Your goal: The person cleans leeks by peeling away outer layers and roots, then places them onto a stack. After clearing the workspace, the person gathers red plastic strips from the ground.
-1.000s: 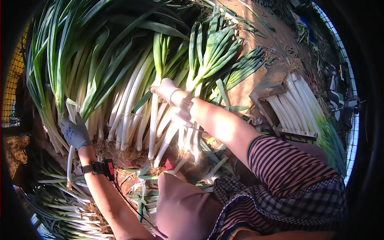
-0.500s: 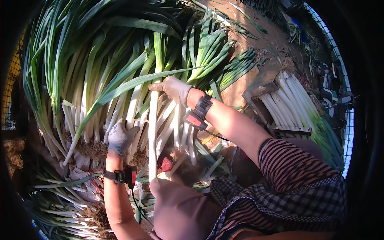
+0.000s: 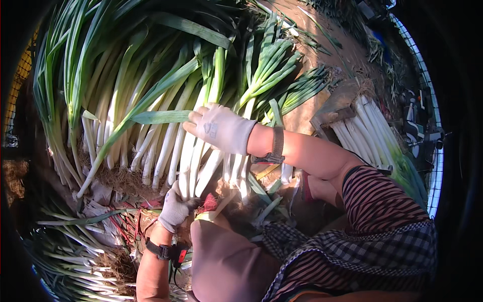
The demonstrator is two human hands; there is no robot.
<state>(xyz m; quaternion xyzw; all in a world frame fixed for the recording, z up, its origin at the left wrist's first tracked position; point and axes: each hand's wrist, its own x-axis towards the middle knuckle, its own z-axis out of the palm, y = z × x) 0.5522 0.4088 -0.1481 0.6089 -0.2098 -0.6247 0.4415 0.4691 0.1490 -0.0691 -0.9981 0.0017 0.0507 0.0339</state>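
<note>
A thick row of leeks [image 3: 151,131] lies before me, white stems toward me and green leaves away. My right hand [image 3: 221,128], in a pale glove, is closed over the stems right of the row's middle. A bent green leaf [image 3: 163,117] runs into its fingers; the palm side is hidden. Lower down, my left hand [image 3: 176,207], also gloved, closes around the root ends of the white leek stems [image 3: 186,168] below the right hand. Its fingertips are partly in shadow.
More leeks [image 3: 80,261] lie at the lower left beside red strings [image 3: 123,224]. To the right, a bundle of leeks [image 3: 370,126] rests in a wooden frame [image 3: 327,117]. Cut leaf pieces [image 3: 266,209] litter the ground near my knee [image 3: 226,251].
My left hand has moved right and toward me, to the root ends. My right hand has turned palm down and shifted slightly nearer. The single leek standing over my knee is now among the others.
</note>
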